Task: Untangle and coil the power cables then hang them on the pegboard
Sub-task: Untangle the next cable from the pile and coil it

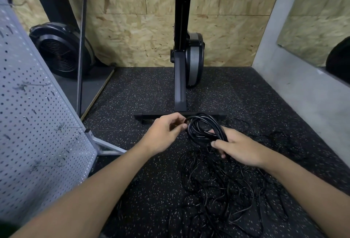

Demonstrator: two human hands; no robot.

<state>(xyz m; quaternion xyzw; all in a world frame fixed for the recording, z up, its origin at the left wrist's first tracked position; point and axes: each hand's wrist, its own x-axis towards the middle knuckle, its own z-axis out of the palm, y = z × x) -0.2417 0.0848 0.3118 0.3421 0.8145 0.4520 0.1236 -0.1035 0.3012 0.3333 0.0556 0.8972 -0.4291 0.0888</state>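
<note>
Head view: looks forward-down, close over floor (151, 162).

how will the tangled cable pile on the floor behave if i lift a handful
Probably floppy: the tangled cable pile lies in thin, loose loops, so it should sag and trail. Likely to snag, since strands cross and neighbours would drag along. It seems to hold a bend: the coil gripped by the right hand shows round loops.

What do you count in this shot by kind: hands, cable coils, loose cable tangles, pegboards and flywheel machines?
Hands: 2, left hand and right hand
Cable coil, held in both hands: 1
Loose cable tangle on the floor: 1
Pegboard: 1
Flywheel machines: 2
Total: 7
</note>
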